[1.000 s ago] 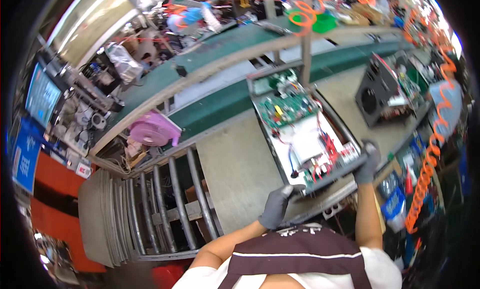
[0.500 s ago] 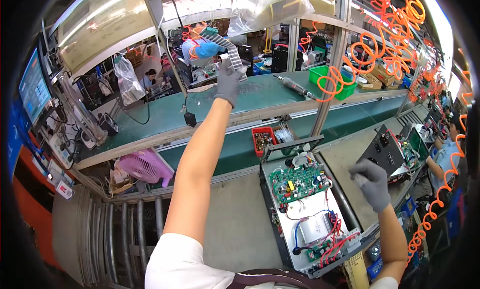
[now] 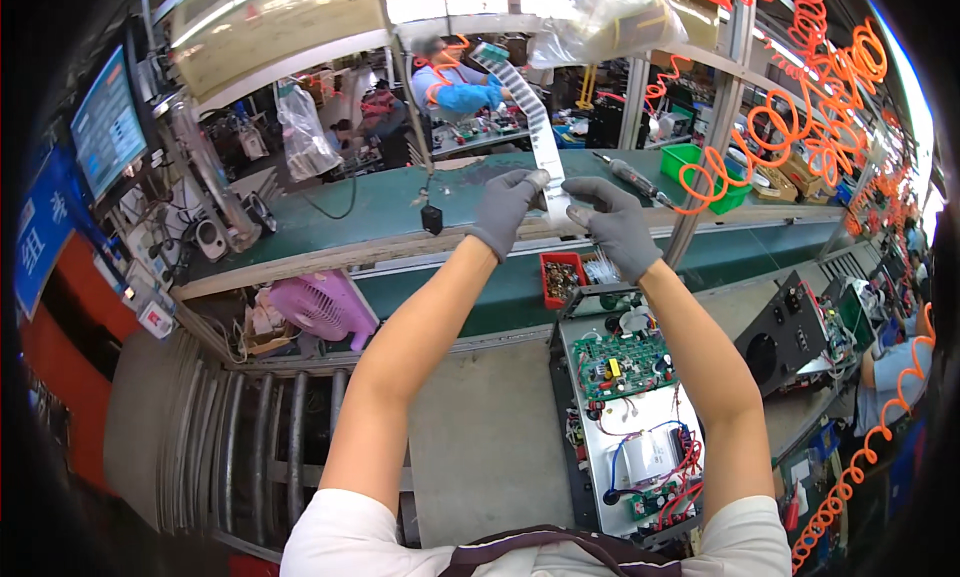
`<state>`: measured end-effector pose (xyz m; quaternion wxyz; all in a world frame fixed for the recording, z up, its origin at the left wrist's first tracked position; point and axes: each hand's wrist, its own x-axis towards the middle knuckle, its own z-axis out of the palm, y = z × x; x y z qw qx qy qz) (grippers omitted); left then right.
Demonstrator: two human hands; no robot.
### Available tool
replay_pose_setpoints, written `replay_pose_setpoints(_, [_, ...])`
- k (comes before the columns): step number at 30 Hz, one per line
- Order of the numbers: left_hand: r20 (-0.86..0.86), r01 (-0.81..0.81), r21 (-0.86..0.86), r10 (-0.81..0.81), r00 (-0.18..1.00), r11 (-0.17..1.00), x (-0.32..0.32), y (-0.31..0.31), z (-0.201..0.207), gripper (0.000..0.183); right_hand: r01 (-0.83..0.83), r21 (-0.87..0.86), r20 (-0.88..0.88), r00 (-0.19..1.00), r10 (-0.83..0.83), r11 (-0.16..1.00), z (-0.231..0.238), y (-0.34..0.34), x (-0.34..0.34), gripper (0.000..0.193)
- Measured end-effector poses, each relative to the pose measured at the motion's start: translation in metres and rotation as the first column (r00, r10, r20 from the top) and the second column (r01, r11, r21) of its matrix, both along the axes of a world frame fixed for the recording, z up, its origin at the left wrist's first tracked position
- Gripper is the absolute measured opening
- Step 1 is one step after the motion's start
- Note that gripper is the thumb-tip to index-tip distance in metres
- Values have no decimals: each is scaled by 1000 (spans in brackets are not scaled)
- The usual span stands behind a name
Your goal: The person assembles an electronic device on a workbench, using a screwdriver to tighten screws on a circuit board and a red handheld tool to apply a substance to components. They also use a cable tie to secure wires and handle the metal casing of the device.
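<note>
In front of me, above the green shelf, a long pale strip of labels stretches away toward the far side. My left hand, in a grey glove, pinches its near end from the left. My right hand, gloved alike, has thumb and forefinger at the right edge of that same end, closed in a pinch. Below my right forearm lies an opened device chassis with a green circuit board, a silver box-shaped part and red and blue wires.
A power screwdriver and a green bin rest on the shelf. Under it are a red bin of small parts and a pink fan. Orange coiled hoses hang at the right. A person in blue gloves stands across the shelf.
My right hand has risen from beside the chassis to the strip's near end. My left hand still holds the strip, now lower in the picture. The view has shifted slightly.
</note>
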<state>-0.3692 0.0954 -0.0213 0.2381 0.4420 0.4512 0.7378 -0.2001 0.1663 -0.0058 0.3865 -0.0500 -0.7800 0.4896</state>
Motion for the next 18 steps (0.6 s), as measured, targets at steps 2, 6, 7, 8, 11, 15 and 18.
replay_pose_setpoints(2, [-57,-38,24,39,998,999,3,-6,2,22,-28,-56,-24,999,26,998,1,-7,-13,28])
replay_pose_setpoints(6, [-106,-52,49,57,993,997,-1,-20,6,22,46,-2,-56,997,-46,999,7,-23,-25,25])
replay_pose_setpoints(7, [-99,-83,62,89,991,995,-1,-22,7,21,46,-13,-72,996,-47,999,9,-28,-26,23])
replay_pose_setpoints(8, [-173,-41,-20,37,984,999,8,-32,14,22,111,68,-117,988,-103,991,4,-24,-24,23])
replay_pose_setpoints(11, [-65,3,-6,-4,998,1000,7,-29,11,19,182,68,-139,975,-171,981,-3,-23,-28,20])
replay_pose_setpoints(15, [-20,25,19,-25,999,1000,4,-25,6,17,245,142,-172,960,-220,959,-5,-34,-24,17])
replay_pose_setpoints(18, [34,39,-21,-38,999,999,2,-18,0,20,353,286,-213,930,-300,891,-9,-34,-20,16])
